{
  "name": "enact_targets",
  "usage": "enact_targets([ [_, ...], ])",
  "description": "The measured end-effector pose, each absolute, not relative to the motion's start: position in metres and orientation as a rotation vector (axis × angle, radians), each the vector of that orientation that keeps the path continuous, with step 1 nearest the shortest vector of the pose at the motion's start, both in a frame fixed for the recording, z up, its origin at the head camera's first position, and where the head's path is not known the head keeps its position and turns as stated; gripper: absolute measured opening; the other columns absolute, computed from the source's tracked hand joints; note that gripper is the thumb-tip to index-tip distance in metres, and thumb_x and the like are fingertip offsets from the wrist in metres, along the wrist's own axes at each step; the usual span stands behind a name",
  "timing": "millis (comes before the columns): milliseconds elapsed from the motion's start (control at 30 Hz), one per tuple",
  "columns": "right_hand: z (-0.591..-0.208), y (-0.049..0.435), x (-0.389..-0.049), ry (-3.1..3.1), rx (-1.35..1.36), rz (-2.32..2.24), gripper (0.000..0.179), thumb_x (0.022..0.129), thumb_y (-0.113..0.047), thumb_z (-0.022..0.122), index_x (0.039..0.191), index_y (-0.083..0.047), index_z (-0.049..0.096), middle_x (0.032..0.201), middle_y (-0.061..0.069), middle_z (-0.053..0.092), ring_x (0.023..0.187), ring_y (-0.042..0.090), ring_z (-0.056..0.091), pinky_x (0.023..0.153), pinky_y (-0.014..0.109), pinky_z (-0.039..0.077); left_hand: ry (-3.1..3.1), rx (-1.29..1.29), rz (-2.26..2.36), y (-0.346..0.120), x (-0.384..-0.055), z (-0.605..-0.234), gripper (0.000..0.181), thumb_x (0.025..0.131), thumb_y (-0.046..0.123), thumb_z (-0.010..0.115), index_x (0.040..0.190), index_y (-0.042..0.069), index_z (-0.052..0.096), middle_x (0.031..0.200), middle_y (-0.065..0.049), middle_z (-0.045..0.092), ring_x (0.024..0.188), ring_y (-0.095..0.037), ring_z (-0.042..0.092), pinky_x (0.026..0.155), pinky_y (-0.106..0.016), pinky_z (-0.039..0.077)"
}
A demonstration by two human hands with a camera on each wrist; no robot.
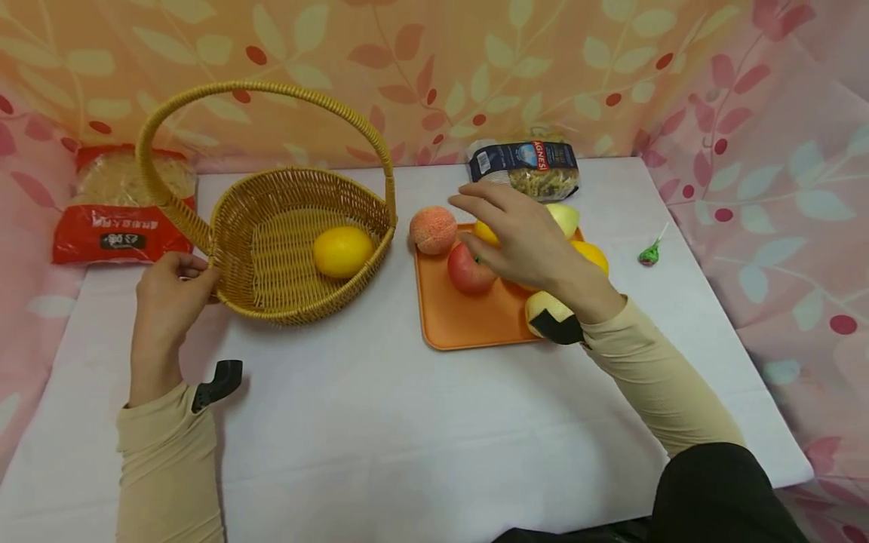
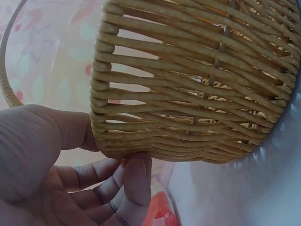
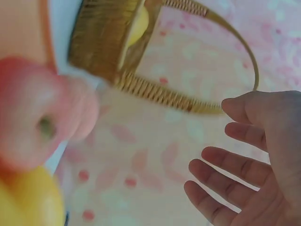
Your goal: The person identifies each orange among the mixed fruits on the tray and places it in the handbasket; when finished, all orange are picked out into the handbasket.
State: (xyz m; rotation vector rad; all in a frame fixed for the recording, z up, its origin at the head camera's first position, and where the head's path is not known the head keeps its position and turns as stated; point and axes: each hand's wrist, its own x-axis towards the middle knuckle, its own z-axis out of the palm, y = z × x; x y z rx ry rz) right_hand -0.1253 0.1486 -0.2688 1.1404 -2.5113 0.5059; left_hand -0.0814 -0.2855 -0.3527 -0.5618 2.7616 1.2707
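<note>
My left hand (image 1: pixel 170 294) pinches the left rim of a wicker basket (image 1: pixel 271 249) with a tall arched handle. In the left wrist view its thumb and fingers (image 2: pixel 136 181) take hold of the basket's edge. Inside the basket lies a yellow lemon (image 1: pixel 342 252). Over an orange tray (image 1: pixel 468 328) my right hand (image 1: pixel 532 245) hovers with fingers spread, holding nothing. Nearest beneath it is a pinkish-red fruit with a green stem (image 1: pixel 468 271). A fuzzy peach (image 1: pixel 433 230) sits by the tray's back left corner. More yellow and pale fruits (image 1: pixel 563 219) are partly hidden by the right hand and forearm.
Behind the tray lies a dark-labelled bag of pasta (image 1: pixel 543 170). A red and clear package (image 1: pixel 122 230) stands left of the basket. Toward the right table edge lies a green-wrapped lollipop (image 1: pixel 649 253). Floral curtains enclose the white-covered table (image 1: pixel 380 437) at the back and sides.
</note>
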Motion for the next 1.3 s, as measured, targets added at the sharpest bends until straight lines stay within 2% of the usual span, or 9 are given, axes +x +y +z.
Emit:
enact_targets([
  [367, -0.297, 0.26, -0.1, -2.698, 0.732, 0.494, 0.051, 0.082, -0.008, 0.074, 0.13, -0.003, 0.059, 0.132, 0.019, 0.057, 0.121, 0.037, 0.054, 0.097, 0.058, 0.048, 2.781, -0.525, 1.318, -0.282, -0.085, -0.353, 0.034, 0.095, 0.026, 0.051, 0.114, -0.002, 0.053, 0.088, -0.003, 0.054, 0.055, 0.003, 0.059, 0.054, -0.019, 0.056],
  [533, -0.31, 0.291, -0.093, -2.835, 0.545, 0.519, 0.045, 0.092, -0.015, 0.065, 0.135, -0.004, 0.054, 0.138, 0.022, 0.051, 0.123, 0.043, 0.051, 0.096, 0.066, 0.043, 2.789, -0.521, 1.287, -0.282, -0.084, -0.352, 0.035, 0.095, 0.028, 0.051, 0.114, -0.002, 0.052, 0.091, -0.007, 0.055, 0.056, 0.001, 0.06, 0.054, -0.02, 0.055],
  [667, -0.32, 0.303, -0.092, -3.004, 0.392, 0.537, 0.046, 0.102, -0.029, 0.048, 0.142, -0.007, 0.047, 0.147, 0.024, 0.041, 0.127, 0.049, 0.045, 0.098, 0.072, 0.038, 2.776, -0.535, 1.253, -0.283, -0.083, -0.351, 0.039, 0.095, 0.03, 0.05, 0.117, -0.002, 0.051, 0.097, -0.012, 0.056, 0.057, 0.001, 0.06, 0.054, -0.021, 0.054],
  [900, -0.335, 0.309, -0.092, -3.17, 0.261, 0.537, 0.057, 0.104, -0.045, 0.033, 0.15, -0.01, 0.036, 0.152, 0.026, 0.033, 0.13, 0.053, 0.039, 0.099, 0.076, 0.032, 2.756, -0.552, 1.258, -0.284, -0.08, -0.352, 0.041, 0.096, 0.031, 0.049, 0.119, -0.003, 0.05, 0.103, -0.014, 0.055, 0.059, 0.002, 0.059, 0.056, -0.019, 0.054],
  [1100, -0.343, 0.31, -0.093, -3.263, 0.229, 0.522, 0.063, 0.102, -0.05, 0.033, 0.154, -0.014, 0.028, 0.152, 0.025, 0.033, 0.133, 0.051, 0.038, 0.098, 0.077, 0.032, 2.741, -0.554, 1.268, -0.285, -0.079, -0.351, 0.043, 0.097, 0.032, 0.049, 0.121, -0.003, 0.049, 0.107, -0.016, 0.055, 0.059, 0.003, 0.058, 0.056, -0.017, 0.054],
  [1300, -0.347, 0.31, -0.095, -3.237, 0.243, 0.541, 0.062, 0.102, -0.047, 0.037, 0.154, -0.014, 0.028, 0.151, 0.026, 0.038, 0.135, 0.05, 0.037, 0.103, 0.073, 0.03, 2.745, -0.561, 1.292, -0.284, -0.079, -0.351, 0.041, 0.097, 0.031, 0.05, 0.12, -0.003, 0.05, 0.106, -0.015, 0.054, 0.059, 0.004, 0.059, 0.056, -0.017, 0.054],
])
